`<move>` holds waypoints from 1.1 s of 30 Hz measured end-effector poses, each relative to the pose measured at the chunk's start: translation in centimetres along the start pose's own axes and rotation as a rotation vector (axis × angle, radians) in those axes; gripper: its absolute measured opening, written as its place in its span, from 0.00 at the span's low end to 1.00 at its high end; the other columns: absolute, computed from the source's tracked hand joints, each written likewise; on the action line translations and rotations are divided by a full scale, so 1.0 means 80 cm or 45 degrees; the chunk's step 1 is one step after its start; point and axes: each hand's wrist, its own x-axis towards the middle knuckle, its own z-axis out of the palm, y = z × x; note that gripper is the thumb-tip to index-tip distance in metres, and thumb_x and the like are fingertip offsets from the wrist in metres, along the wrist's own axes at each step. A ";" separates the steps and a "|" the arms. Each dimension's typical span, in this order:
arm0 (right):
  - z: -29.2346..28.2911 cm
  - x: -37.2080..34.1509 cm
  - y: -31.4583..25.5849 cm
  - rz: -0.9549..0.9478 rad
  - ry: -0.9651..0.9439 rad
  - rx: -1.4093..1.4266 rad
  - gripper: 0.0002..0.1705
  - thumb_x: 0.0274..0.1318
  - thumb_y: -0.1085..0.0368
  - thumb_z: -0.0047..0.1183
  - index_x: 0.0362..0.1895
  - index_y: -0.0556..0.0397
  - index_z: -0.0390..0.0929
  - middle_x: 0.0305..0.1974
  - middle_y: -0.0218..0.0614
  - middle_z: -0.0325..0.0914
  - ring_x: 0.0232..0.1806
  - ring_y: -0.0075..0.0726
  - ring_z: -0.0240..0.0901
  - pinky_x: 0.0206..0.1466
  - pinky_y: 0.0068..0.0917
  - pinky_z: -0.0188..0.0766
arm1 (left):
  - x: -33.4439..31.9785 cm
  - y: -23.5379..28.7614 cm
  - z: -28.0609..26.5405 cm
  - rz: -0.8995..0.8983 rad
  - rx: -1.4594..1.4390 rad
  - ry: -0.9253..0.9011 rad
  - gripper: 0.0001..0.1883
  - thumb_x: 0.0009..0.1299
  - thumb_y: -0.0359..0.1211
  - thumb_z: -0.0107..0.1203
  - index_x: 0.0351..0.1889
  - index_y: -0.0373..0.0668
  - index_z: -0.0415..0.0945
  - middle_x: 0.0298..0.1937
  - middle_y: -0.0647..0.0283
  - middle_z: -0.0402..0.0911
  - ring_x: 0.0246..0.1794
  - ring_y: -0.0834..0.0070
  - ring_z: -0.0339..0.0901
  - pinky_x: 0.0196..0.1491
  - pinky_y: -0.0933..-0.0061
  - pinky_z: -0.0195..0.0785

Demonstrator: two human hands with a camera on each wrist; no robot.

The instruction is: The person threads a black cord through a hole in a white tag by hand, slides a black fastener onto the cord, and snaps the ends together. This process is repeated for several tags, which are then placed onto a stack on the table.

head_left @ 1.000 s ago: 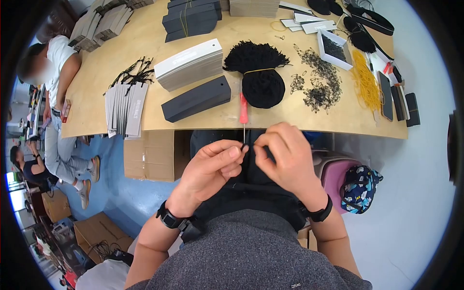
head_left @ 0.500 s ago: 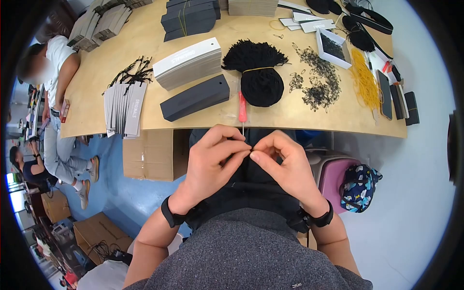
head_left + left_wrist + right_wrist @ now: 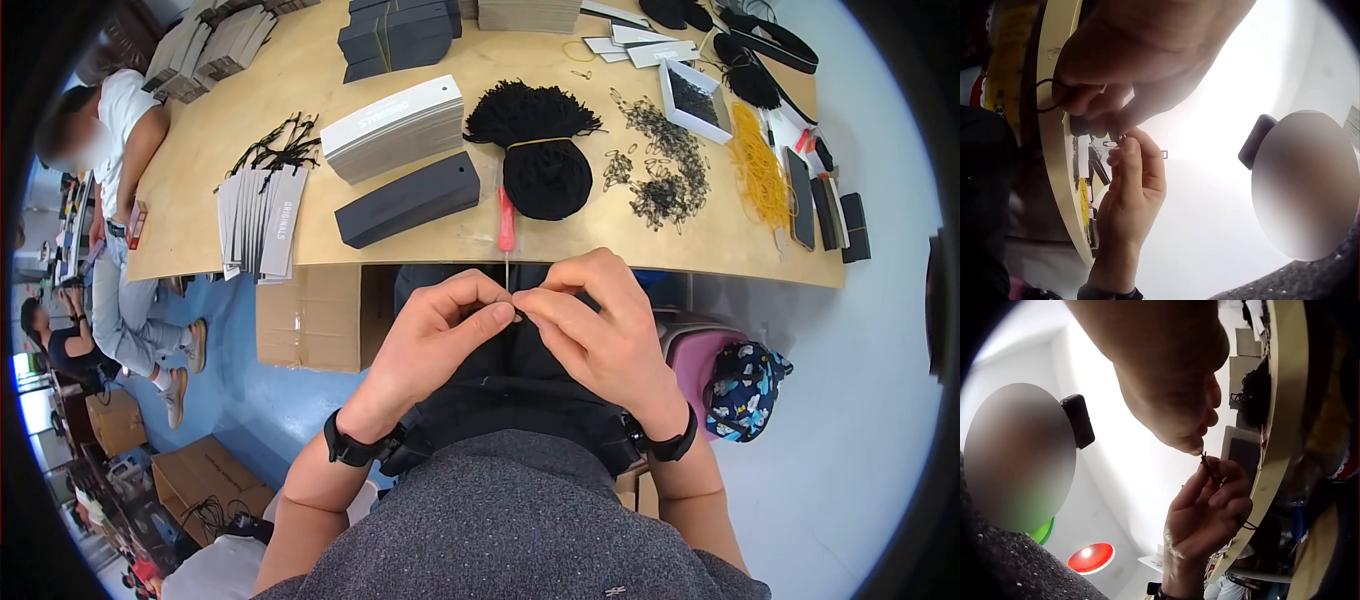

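Note:
Both hands meet at the fingertips over the lap, just off the table's front edge. In the head view my left hand (image 3: 440,325) pinches a thin black cord (image 3: 1210,470) between thumb and fingers. A loop of that cord (image 3: 1047,95) sticks out past the left fingers. My right hand (image 3: 600,320) comes in from the other side, its thumb and forefinger pinching at the cord's end. A small wire pin (image 3: 1109,144) shows beside the right thumb in the left wrist view. Ahead, a screwdriver (image 3: 506,225) with a red handle lies with its shaft over the edge.
On the table (image 3: 250,95) lie a bundle of black cords (image 3: 545,180), scattered small pins (image 3: 670,190), a dark tag stack (image 3: 408,200), a pale tag stack (image 3: 390,130), corded tags (image 3: 262,222) and yellow strings (image 3: 757,165). A person (image 3: 130,150) sits at the left.
The right hand was apart from the left a second ago; its fingertips have since come to the cord. The left hand has turned, its thumb uppermost again.

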 end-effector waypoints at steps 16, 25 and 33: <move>0.014 -0.007 0.000 -0.097 -0.026 -0.158 0.13 0.41 0.70 0.65 0.35 0.55 0.80 0.32 0.32 0.71 0.36 0.38 0.73 0.44 0.35 0.67 | -0.012 0.000 0.015 0.272 0.625 0.197 0.03 0.70 0.25 0.60 0.37 0.33 0.80 0.37 0.67 0.75 0.33 0.84 0.69 0.35 0.82 0.62; 0.014 -0.008 -0.003 0.074 0.168 -0.081 0.13 0.42 0.74 0.66 0.36 0.52 0.80 0.33 0.32 0.73 0.35 0.39 0.73 0.41 0.35 0.67 | -0.005 -0.010 0.011 0.312 0.577 0.342 0.01 0.69 0.23 0.60 0.37 0.35 0.80 0.38 0.68 0.72 0.31 0.87 0.67 0.33 0.83 0.60; 0.023 -0.011 -0.002 -0.009 0.150 -0.083 0.13 0.43 0.71 0.69 0.36 0.52 0.81 0.33 0.31 0.73 0.35 0.37 0.73 0.41 0.34 0.67 | -0.003 -0.015 0.013 0.153 0.108 0.305 0.04 0.72 0.28 0.60 0.39 0.35 0.81 0.35 0.72 0.74 0.32 0.90 0.67 0.35 0.84 0.59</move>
